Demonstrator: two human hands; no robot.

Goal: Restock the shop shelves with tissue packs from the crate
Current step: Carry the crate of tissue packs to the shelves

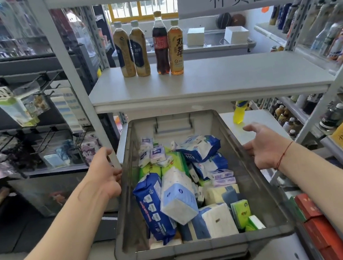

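Both hands are at the crate [205, 246] now, one on each long side. The left hand [104, 175] is up against the left rim, beside the shelf post, with its fingers curved in towards the wall. I can't tell whether they actually grip the rim. The right hand [264, 147] is at the right rim, loose and open, with the thumb lifted, the fingers spread and nothing in it.

The tissue packs sit heaped inside the crate, between the hands and below them, so either reach goes inward and down. On top, left of the crate's centre, a pale blue and white pack [178, 197] leans on a dark blue pack [153, 206]. Its long axis runs roughly along the crate's length, from the far end to the near end. The left hand looks the nearer one for that pack, coming over the rim and across its narrow width. Blue and white bags [200, 147] towards the far right corner lie closer to the right hand.

Above the crate's far end, the white shelf [214, 83] holds four drink bottles [149, 48], with bare board beside them.
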